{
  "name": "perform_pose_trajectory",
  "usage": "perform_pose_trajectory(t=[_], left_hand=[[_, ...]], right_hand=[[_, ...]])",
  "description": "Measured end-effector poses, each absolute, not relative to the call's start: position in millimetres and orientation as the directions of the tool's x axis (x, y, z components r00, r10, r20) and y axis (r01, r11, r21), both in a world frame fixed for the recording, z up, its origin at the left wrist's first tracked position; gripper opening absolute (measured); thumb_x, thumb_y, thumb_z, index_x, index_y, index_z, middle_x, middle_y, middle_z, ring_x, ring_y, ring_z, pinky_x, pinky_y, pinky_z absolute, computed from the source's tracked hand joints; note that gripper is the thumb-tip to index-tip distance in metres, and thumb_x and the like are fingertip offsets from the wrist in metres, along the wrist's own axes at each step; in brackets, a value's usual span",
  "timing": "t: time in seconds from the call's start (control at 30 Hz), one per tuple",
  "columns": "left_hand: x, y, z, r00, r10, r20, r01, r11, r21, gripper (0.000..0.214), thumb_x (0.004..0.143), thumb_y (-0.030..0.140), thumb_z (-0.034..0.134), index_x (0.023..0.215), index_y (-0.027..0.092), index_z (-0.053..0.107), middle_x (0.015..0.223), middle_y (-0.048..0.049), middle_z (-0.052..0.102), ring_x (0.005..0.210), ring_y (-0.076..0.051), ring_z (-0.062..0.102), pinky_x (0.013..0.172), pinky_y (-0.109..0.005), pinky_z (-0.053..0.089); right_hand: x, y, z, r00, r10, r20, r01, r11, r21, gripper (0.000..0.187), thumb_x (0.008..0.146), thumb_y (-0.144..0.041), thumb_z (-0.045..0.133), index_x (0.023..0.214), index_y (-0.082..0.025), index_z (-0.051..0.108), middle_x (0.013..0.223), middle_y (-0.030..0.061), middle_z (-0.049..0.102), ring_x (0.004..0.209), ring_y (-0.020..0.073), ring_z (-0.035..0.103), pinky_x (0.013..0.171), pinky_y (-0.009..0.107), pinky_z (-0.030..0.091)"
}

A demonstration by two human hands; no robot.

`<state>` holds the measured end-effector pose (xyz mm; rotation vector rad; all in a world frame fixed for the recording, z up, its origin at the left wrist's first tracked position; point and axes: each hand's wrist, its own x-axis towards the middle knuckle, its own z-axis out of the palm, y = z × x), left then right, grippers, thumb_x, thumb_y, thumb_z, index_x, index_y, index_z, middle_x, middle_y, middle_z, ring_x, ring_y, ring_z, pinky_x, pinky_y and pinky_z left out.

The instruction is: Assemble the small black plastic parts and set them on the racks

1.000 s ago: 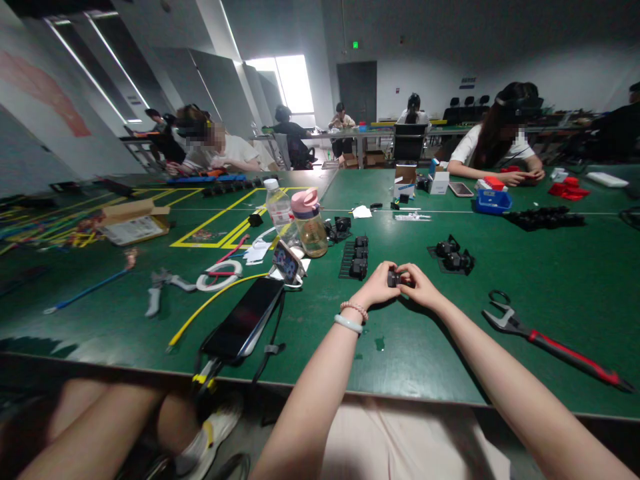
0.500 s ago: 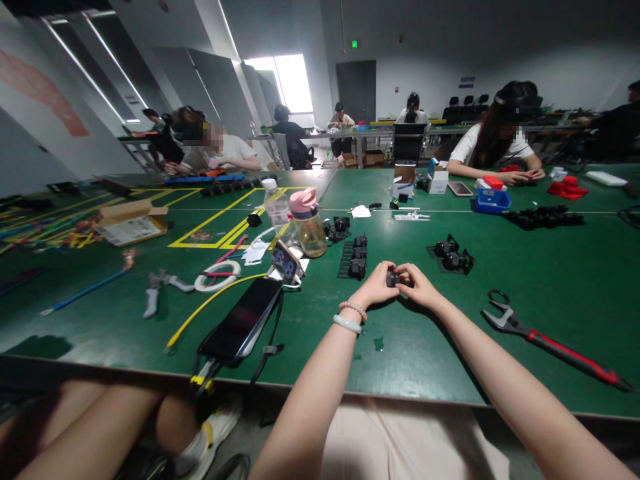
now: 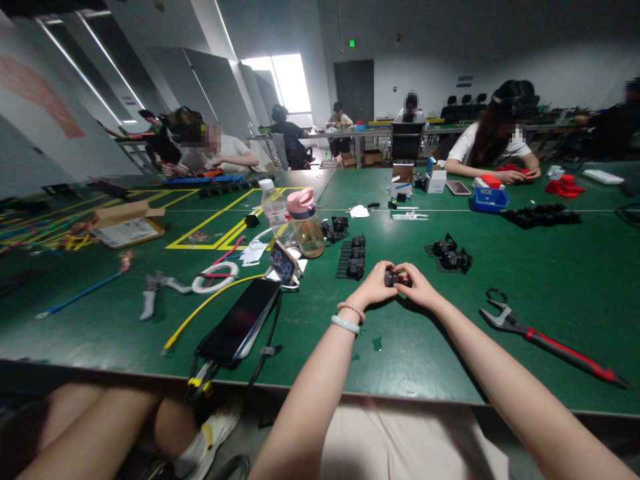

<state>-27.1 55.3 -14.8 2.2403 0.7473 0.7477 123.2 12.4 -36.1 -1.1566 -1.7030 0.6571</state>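
A small dark block-like part (image 3: pixel 391 277) is held between my two hands, just above the green table (image 3: pixel 310 347). My left hand (image 3: pixel 375 283) grips it from the left, and my right hand (image 3: pixel 416 284) pinches it from the right with curled fingers. Fingers hide most of the part, so its exact kind cannot be made out. Left of my hands lies a row of black parts on a slotted strip (image 3: pixel 351 257). Beyond my right hand sits a similar black group (image 3: pixel 450 255).
Adjustable pliers (image 3: pixel 550 341) with red-black handles lie at the right. To the left are a phone (image 3: pixel 240 321), a pink-lided bottle (image 3: pixel 307 227), a clear bottle (image 3: pixel 275 208), a white coil (image 3: pixel 215 277) and grey cutters (image 3: pixel 161 290). A blue bin (image 3: pixel 490 199) stands farther back; co-workers sit across the table.
My hands keep their grip on the small dark part, almost unmoved. The whole view has shifted very slightly. In the background, a seated person's head has turned.
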Motion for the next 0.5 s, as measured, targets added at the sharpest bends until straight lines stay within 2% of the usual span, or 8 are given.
perform_pose_trajectory(t=[0.5], left_hand=[[-28.0,55.0,-10.1,0.676,0.681,0.282,0.290,-0.598,0.747,0.051,0.054,0.014,0.056,0.102,0.015,0.039,0.097,-0.0051,0.042,0.089,-0.017,0.042,0.080,-0.032,0.035]], right_hand=[[122.3,12.4,-32.9,-0.088,0.904,0.417,0.444,0.411,-0.796,0.029,0.064,-0.018,0.053,0.093,-0.019,0.049,0.091,0.0032,0.045,0.078,0.0132,0.049,0.070,0.029,0.043]])
